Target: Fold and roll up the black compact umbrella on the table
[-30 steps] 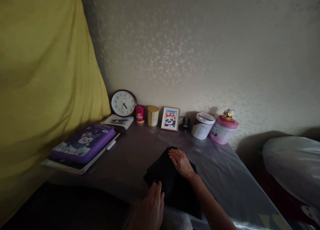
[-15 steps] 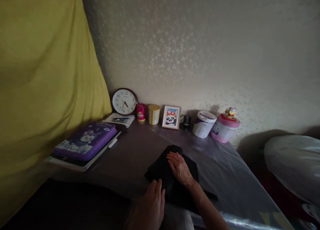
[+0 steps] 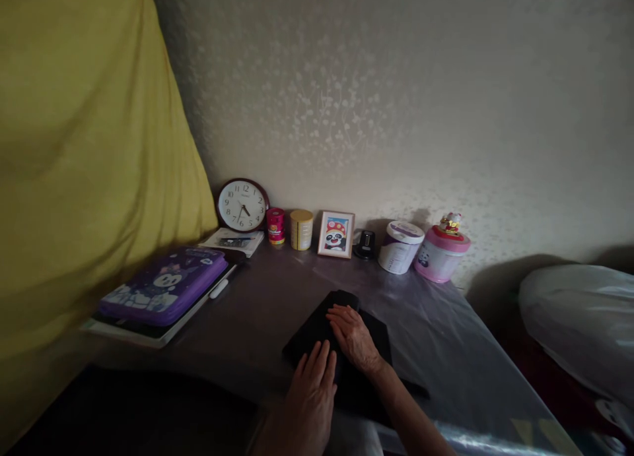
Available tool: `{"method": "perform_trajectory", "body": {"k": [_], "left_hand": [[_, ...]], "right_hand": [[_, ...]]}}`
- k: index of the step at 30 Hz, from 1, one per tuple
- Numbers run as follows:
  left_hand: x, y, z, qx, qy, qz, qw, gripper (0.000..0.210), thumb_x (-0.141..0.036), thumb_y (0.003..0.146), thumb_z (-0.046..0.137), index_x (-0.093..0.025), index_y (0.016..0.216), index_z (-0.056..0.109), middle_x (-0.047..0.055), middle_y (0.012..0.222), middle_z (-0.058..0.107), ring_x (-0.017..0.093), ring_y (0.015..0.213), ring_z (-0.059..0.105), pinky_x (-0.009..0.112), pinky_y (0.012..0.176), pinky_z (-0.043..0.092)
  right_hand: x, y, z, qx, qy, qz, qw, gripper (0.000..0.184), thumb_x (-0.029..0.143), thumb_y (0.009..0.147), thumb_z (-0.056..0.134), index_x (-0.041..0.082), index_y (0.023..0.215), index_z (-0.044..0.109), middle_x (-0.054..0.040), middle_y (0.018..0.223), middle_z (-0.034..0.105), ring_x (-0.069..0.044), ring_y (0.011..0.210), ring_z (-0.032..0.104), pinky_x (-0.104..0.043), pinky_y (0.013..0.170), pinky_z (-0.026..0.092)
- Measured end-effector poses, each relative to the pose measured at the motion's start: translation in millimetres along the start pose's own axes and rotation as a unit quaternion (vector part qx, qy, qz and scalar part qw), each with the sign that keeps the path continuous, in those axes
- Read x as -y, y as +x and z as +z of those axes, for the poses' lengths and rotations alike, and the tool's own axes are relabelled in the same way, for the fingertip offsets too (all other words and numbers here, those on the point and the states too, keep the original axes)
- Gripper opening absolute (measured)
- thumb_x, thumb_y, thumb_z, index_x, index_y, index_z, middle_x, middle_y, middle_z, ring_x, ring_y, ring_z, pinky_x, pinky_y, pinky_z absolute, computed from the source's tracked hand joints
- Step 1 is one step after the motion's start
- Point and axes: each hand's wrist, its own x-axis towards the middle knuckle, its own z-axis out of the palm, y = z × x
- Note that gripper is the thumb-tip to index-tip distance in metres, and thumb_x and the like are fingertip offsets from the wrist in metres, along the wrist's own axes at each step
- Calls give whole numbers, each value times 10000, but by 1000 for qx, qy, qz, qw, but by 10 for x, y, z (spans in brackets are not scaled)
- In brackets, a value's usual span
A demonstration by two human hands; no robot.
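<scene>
A folded black cloth (image 3: 310, 330), perhaps a garment, lies on the table with one narrow strip sticking out to the right. My right hand (image 3: 354, 338) rests flat on its upper part, fingers extended. Just below and to the left, my left hand (image 3: 313, 393) is laid on the near-left part of the cloth with its fingers stretched out. Neither hand grips the fabric. Part of the cloth is hidden under my hands and right forearm.
Along the wall stand a clock (image 3: 242, 205), a pink can (image 3: 276, 226), a yellow-lidded can (image 3: 301, 230), a panda picture frame (image 3: 336, 234), a black object (image 3: 366, 244) and two tubs. A purple case (image 3: 166, 284) lies left. Another dark cloth (image 3: 133, 410) covers the near left.
My left hand has slid forward and a little right onto the cloth, its fingers more spread. The right hand stays on the cloth. The view has shifted slightly.
</scene>
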Motion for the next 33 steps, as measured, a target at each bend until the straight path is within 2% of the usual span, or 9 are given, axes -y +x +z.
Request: {"method": "perform_trajectory", "body": {"k": [4,9,15,17,19,22,23,28,33], "left_hand": [[44,-106,113,2,-2,-15,1000,440,-162,883,406,-50,1308,429,161,1359,490,244,1206,511,335,908,526],[51,-189,215,5,-27,-46,999,434,-188,900,392,-60,1314,417,168,1342,505,229,1210,508,321,908,524],[33,-206,215,19,-32,-71,997,435,-210,903,411,-110,1327,417,179,1296,538,242,1130,573,343,862,545],[33,-211,217,15,-26,-73,997,427,-210,906,406,-121,1323,427,181,1260,564,241,1094,597,339,837,555],[33,-216,229,7,-20,-73,997,418,-205,909,395,-119,1316,438,184,1233,578,243,1069,610,340,821,560],[30,-219,247,-1,-21,-73,997,404,-207,916,372,-117,1301,456,179,1207,591,242,1043,619,352,814,561],[27,-218,248,-3,-23,-74,997,401,-206,919,363,-122,1298,460,173,1202,594,239,1039,618,356,815,559],[9,-216,228,-5,-28,-87,996,398,-205,930,351,-155,1311,453,146,1228,580,224,1054,605,347,830,550],[13,-224,218,-12,-38,-88,995,394,-222,928,360,-150,1300,469,151,1216,589,232,1057,606,340,825,555]], "right_hand": [[-25,13,-11,12,-1,-11,1000,296,199,933,400,208,1108,638,-61,1138,663,-191,1164,535,-430,1035,370],[-217,113,-22,38,-21,-23,999,302,215,939,389,191,1104,641,-63,1134,670,-185,1149,548,-426,1035,370],[-484,355,-94,32,-62,42,997,308,220,941,375,179,1075,650,-89,1117,675,-227,1110,575,-433,969,428],[-387,360,-136,-4,-62,59,996,299,232,941,386,168,1067,649,-107,1107,675,-240,1117,569,-445,974,420],[-197,293,-161,-18,-29,25,999,290,247,941,400,159,1088,634,-110,1124,665,-227,1144,549,-428,999,399],[66,143,-132,71,51,-84,993,247,257,938,430,206,1047,646,-46,1027,702,-170,1126,562,-376,1026,372],[100,112,-109,82,55,-92,991,241,257,937,433,216,1032,650,-32,1020,706,-164,1113,571,-393,1043,348],[-181,218,-43,46,-32,7,998,283,215,933,397,199,1045,657,-71,1103,684,-207,1139,559,-455,1023,359],[-551,128,-257,-45,-51,161,985,293,239,886,426,164,1074,639,-112,1126,658,-229,1063,596,-391,934,454]]}}
